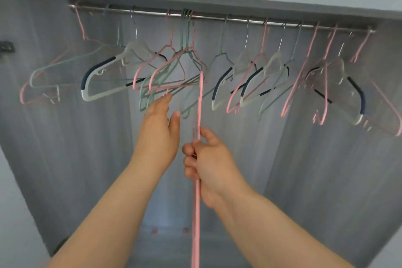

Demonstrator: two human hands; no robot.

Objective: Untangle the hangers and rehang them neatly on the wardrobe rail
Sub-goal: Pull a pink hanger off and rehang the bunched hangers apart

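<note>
Pink coated wire is what the right hand (pixel 208 163) holds: the long straight bar of a pink hanger (pixel 196 202) is gripped with the fingers curled round it and the thumb laid up along it. The bar stands nearly upright, running from the bottom edge of the view, past the knuckles, up into the cluster of hangers (pixel 174 72) above both hands. The left hand (pixel 158 128) is raised just beside and a little above the right, its fingers straight and held together, its thumb spread toward the pink bar without touching it. Its fingertips reach the lowest bars of the cluster; whether they touch cannot be told. The cluster, pink and pale green wire crossed together, is hung from the steel rail (pixel 217 18) straight above the left hand. Further hangers are spread along the rail to both sides of the hands, hung askew at differing angles: clear hangers (pixel 102 76) with dark shoulder pads among pink and green ones. Behind the hands the grey back panel of the wardrobe (pixel 315 159) is seen.
</note>
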